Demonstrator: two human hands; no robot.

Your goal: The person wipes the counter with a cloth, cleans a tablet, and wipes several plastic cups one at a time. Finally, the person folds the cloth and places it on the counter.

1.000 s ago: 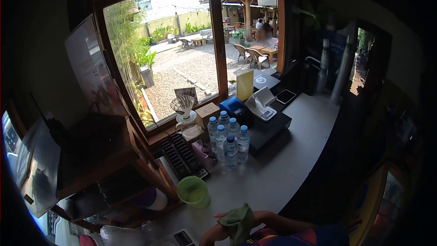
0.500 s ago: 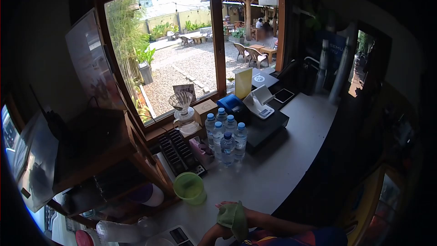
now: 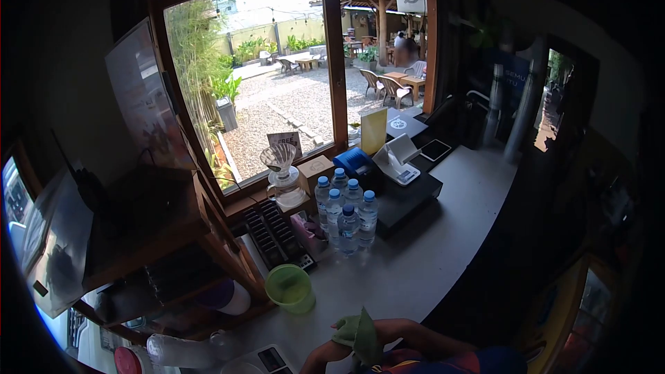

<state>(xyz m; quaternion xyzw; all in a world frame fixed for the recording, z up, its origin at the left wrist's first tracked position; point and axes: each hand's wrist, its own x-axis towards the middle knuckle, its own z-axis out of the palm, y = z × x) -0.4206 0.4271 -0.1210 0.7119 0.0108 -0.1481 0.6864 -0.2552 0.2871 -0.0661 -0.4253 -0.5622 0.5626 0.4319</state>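
Note:
At the bottom of the view, a green cloth [image 3: 363,341] is bunched between my two hands above the counter's near edge. My left hand [image 3: 335,350] comes up from below and is closed against the cloth, which covers most of it. From the right, my right hand [image 3: 385,330] reaches across and is closed on the same cloth. Folds hide most fingers; a few fingertips show at the cloth's upper left. Nearest to the hands stands a light green plastic tub [image 3: 290,289].
Several water bottles [image 3: 348,225] stand mid-counter, beside a black cash drawer [image 3: 409,201] bearing a white stand [image 3: 398,161]. A glass dripper and server [image 3: 282,179] sit by the window. A black slotted tray [image 3: 271,230] and wooden shelf [image 3: 208,235] are left; a small scale [image 3: 271,359] lies below.
The cloth has shifted and refolded, with a corner now pointing up. Both hands have moved slightly lower, and fewer fingertips show. The camera view has tilted a little.

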